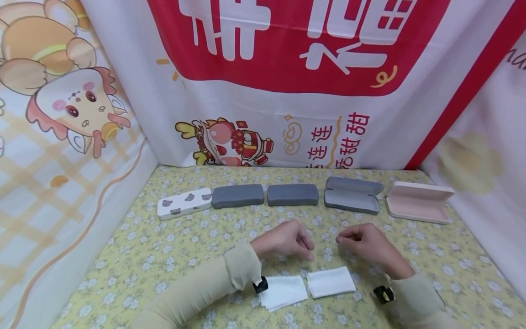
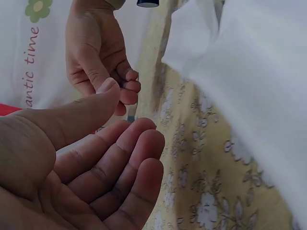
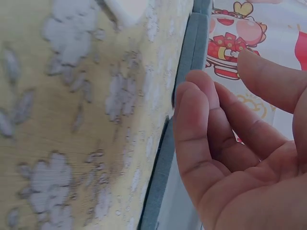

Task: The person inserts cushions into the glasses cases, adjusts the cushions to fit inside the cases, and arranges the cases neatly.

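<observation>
My left hand (image 1: 287,240) hovers over the flowered tablecloth with loosely bent fingers, and nothing is in it. Facing it, my right hand (image 1: 367,244) also holds nothing; its fingers curve gently, with the thumb apart from them in the right wrist view. Nearest below the hands lie two folded white cloths, a left one (image 1: 283,292) and a right one (image 1: 330,282). Behind them stands a row of glasses cases: a white bear-print one (image 1: 185,204), two closed grey ones (image 1: 238,196) (image 1: 292,195), an open grey one (image 1: 351,205) and an open pink-lined one (image 1: 417,205).
The yellow flowered tablecloth (image 1: 164,260) covers the surface. A printed cloth backdrop (image 1: 279,123) hangs right behind the cases. Printed fabric walls (image 1: 74,192) enclose the left and right sides. Both wrists carry black straps (image 1: 384,294).
</observation>
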Available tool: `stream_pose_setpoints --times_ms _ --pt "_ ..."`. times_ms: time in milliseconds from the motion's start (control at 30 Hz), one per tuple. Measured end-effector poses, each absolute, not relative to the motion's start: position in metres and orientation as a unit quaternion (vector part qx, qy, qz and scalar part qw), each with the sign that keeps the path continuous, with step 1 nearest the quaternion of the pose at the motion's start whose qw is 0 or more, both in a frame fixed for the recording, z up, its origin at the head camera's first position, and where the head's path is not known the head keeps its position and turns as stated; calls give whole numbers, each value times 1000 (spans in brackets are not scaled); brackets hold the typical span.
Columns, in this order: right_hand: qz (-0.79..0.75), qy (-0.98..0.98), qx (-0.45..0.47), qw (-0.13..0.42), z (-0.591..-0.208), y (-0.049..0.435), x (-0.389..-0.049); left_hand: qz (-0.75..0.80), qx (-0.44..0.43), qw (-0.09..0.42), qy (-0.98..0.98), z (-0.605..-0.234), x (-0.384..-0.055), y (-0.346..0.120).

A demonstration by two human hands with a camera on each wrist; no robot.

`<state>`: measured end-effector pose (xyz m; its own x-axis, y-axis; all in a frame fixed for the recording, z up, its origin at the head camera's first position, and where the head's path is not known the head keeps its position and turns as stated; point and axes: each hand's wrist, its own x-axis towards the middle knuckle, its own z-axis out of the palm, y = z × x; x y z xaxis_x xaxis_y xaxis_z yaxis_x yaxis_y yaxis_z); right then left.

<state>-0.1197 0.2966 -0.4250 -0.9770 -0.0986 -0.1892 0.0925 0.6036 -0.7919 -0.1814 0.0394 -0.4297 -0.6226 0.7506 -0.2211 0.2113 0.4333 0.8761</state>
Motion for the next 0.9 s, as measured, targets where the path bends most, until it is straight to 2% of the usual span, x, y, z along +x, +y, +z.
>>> stream_pose_setpoints --times_ms 600,900 --pt "-428 893 10 140 -444 299 -92 333 385 298 807 -437 -165 39" --pt "-405 900 41 154 -442 299 -84 323 407 312 796 -438 -161 42"
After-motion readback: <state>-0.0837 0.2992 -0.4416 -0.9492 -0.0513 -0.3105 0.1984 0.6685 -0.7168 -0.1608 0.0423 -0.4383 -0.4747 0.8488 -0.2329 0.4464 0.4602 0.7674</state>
